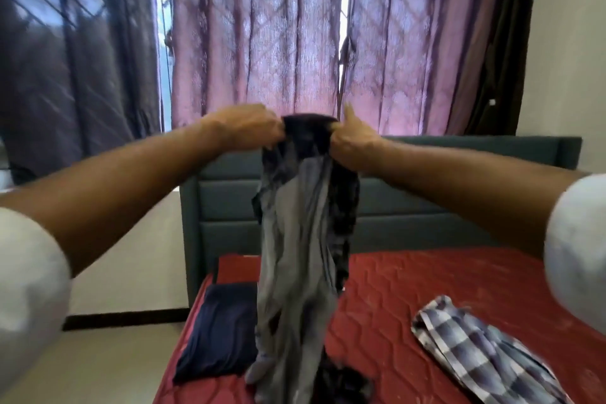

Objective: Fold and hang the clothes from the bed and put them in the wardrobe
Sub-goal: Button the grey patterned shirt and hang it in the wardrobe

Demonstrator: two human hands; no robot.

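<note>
Early going on red bed [426,289]: navy garment [216,328] folded flat at left edge, checked shirt [485,351] unfolded at right, grey-and-dark garment [301,239] dangling, top hem pinched by left hand [249,128] and right hand [351,138]; wardrobe unseen.

Garment [301,239] hangs between left hand [249,128] and right hand [352,141], above the bed [410,289]. Folded cloth [219,331] on bed, left; checked shirt [485,354] right. Headboard [426,207] behind, curtains [255,29] beyond.
</note>
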